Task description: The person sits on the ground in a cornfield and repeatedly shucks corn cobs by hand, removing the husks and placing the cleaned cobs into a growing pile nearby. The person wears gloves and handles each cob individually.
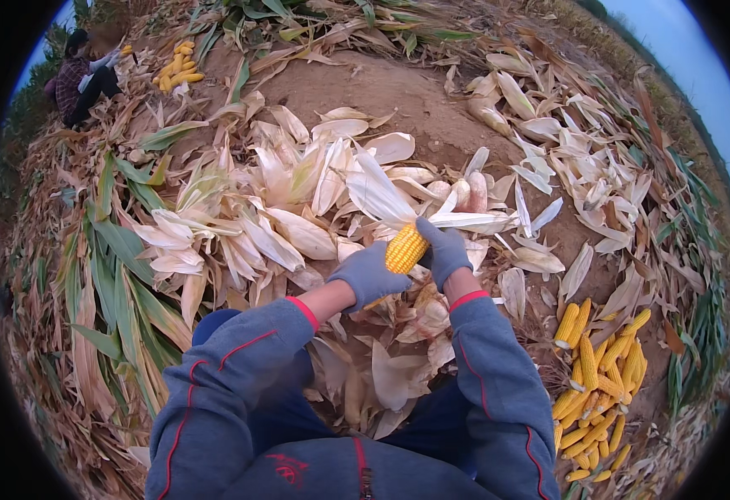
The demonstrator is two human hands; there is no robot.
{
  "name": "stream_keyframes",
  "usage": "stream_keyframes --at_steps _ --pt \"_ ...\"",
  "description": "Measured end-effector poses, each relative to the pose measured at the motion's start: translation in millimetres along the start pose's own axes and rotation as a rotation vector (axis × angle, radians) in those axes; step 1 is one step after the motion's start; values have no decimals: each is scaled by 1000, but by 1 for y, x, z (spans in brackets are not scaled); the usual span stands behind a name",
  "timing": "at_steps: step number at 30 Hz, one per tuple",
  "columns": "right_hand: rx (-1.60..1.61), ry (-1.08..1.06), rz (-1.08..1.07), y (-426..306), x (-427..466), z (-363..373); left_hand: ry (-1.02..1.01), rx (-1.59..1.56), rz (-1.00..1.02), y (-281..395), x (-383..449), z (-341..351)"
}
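Note:
Between my gloved hands is an ear of corn (405, 249), its yellow kernels bare over the lower part. Pale dry husk leaves (379, 190) are peeled back from it, fanning away from me and to the right. My left hand (370, 275), in a grey glove, wraps the near end of the cob. My right hand (445, 250), gloved alike, has its thumb at the base of the husk and its fingers behind the ear. Just beyond lie several unpeeled ears (299, 232) in their husks. Loose husks (393, 375) cover the ground between my legs.
A pile of bare yellow cobs (596, 387) lies at my right. Green and dry stalks (118, 281) spread along my left, and more husks (590, 169) at the far right. At the upper left a person (84, 81) sits near a small cob pile (179, 67).

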State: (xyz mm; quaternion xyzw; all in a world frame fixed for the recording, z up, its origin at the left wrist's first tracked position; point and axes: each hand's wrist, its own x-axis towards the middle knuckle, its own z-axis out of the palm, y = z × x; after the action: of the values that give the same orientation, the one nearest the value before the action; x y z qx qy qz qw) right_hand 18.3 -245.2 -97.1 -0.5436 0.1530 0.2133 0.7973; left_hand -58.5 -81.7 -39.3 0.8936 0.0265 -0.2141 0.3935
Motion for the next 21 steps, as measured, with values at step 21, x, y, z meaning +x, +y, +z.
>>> stream_keyframes --at_steps 21 --pt "538 246 -354 -75 -11 14 -539 -1267 -242 18 -20 28"
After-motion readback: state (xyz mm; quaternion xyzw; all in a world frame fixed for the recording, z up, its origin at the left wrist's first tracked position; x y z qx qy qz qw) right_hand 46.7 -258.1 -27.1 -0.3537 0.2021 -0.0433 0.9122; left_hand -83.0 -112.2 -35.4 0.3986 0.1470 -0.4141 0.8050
